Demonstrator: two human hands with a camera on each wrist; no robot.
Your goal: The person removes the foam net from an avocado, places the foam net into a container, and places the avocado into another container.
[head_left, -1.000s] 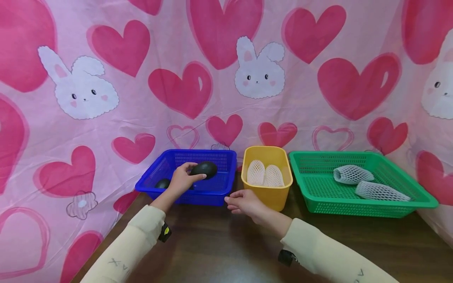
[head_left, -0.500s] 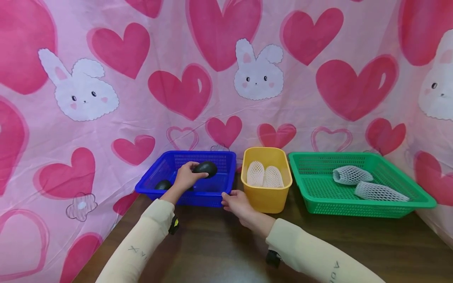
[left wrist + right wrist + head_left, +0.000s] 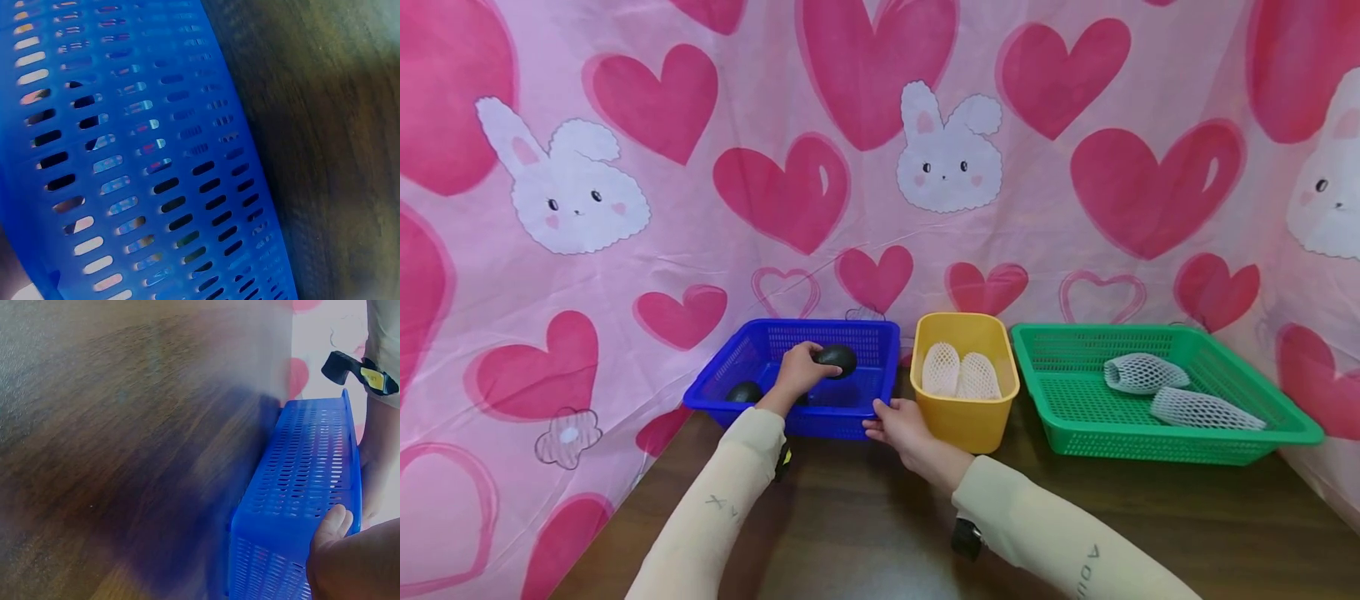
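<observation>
In the head view my left hand (image 3: 801,369) holds a dark, smooth avocado (image 3: 837,361) over the blue basket (image 3: 880,367), thumb on its near side. Another avocado (image 3: 745,392) lies at the basket's left end, and a dark patch behind my left wrist may be one more. My right hand (image 3: 901,427) grips the basket's near right corner. The right wrist view shows that thumb (image 3: 334,524) against the corner just below the rim. Only the perforated basket wall (image 3: 144,150) and the tabletop show in the left wrist view; the left hand's grip is hidden there.
A yellow bin (image 3: 966,421) with two white foam nets (image 3: 942,369) stands right of the basket. Farther right, a green basket (image 3: 1067,392) holds two net sleeves (image 3: 1206,408); their contents are unclear. All stand on a brown wooden table (image 3: 865,517) before a heart-patterned cloth (image 3: 790,75).
My right hand has moved slightly left and up onto the blue basket's corner. The left forearm has swung right, while the avocado stays held above the basket, barely shifted.
</observation>
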